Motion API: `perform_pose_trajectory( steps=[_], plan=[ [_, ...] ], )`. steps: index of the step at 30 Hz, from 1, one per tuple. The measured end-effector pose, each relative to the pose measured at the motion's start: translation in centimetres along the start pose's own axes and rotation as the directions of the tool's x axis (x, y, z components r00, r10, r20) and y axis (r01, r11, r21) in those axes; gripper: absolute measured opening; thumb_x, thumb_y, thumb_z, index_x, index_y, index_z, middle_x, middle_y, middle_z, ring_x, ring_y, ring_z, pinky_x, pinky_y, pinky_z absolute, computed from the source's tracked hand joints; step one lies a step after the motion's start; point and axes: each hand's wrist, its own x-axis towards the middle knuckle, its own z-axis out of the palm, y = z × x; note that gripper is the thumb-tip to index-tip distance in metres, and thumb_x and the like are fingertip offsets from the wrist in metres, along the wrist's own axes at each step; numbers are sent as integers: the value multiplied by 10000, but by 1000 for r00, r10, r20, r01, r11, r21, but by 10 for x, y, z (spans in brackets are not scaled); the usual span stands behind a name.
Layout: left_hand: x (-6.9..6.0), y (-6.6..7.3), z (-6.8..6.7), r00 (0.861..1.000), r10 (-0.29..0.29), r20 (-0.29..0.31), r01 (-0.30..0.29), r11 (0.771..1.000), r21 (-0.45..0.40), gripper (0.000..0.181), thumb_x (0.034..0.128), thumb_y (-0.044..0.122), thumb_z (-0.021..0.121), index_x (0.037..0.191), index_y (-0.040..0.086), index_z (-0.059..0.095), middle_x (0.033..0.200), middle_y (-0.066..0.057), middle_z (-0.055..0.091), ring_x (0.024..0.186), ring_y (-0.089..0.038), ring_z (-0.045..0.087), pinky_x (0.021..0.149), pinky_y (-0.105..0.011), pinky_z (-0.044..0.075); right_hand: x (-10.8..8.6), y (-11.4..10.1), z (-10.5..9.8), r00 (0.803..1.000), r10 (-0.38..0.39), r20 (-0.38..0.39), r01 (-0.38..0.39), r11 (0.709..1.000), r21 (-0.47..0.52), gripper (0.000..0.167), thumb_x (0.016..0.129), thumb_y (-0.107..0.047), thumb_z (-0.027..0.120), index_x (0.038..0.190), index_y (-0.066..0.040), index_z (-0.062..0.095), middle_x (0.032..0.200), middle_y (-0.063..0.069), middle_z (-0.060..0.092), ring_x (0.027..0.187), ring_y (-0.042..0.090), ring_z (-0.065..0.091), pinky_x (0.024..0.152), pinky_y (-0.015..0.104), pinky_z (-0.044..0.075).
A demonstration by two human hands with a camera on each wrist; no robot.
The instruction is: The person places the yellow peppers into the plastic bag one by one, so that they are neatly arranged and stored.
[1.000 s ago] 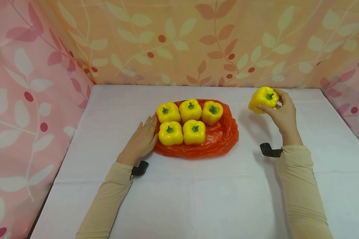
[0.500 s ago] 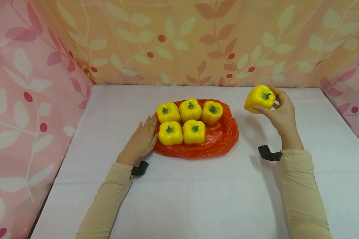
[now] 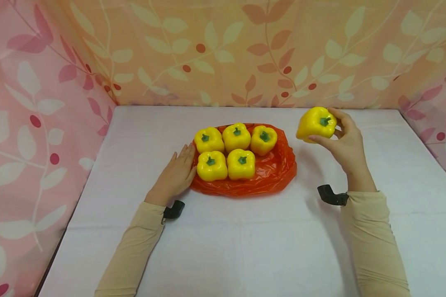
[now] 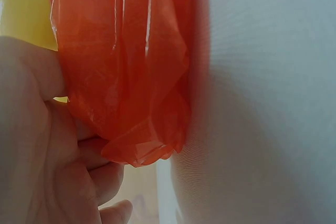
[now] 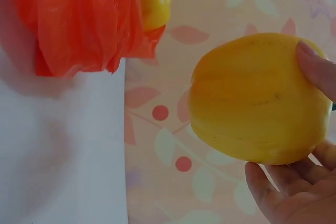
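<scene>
My right hand grips a yellow bell pepper with a green stem, held above the table to the right of the red plastic bag. In the right wrist view the thumb and fingers clasp this bell pepper from opposite sides. Several more yellow bell peppers sit stem-up in two rows on the bag, three behind and two in front. My left hand rests with straight fingers against the bag's left side. The left wrist view has those fingers touching the bag's crumpled wall.
A white cloth covers the table. Flower-patterned curtains stand along its back edge and both sides. Black mounts stick out at both wrists. At the bag's front right, bare red plastic shows beside the peppers.
My right hand has carried its bell pepper a little to the left, nearer the bag. The left hand, the bag and the peppers on it have stayed in place.
</scene>
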Motion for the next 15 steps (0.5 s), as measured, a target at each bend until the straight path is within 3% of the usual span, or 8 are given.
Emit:
perform_pose_trajectory(
  steps=[15],
  plan=[
    [1, -2, 2, 1000, 16, -15, -16, 1000, -5, 625, 1006, 277, 364, 1487, -38, 121, 1556, -161, 125, 1432, -287, 100, 1148, -459, 74, -12, -15, 12, 996, -24, 90, 22, 999, 29, 779, 762, -67, 781, 1431, -81, 383, 1407, 69, 413, 1203, 202, 423, 983, 199, 402]
  ],
)
